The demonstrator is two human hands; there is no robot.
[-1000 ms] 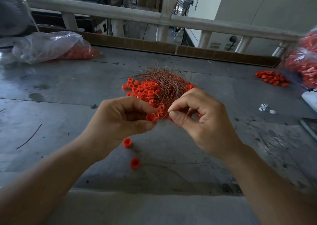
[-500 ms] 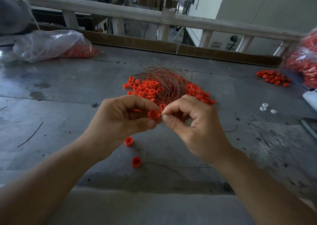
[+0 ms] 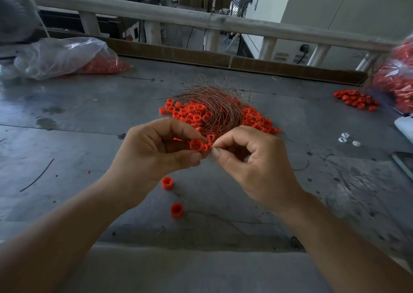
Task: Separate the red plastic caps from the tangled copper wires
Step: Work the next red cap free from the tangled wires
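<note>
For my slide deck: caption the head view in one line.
Left hand pinches a red cap; right hand pinches the copper wires beside it, over a grey table.

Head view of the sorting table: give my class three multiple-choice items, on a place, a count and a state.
1. Where lies the tangled bundle of copper wire?
A on the heap of small red plastic caps
B in a bag
C on the railing
2. How many loose red caps lie on the grey metal table nearer than the left hand?
A one
B two
C five
3. The left hand is:
A flat
B pinching a single red cap
C idle
1 A, wire drapes the heap; 2 B, two show; 3 B, thumb and finger close on it.
</note>
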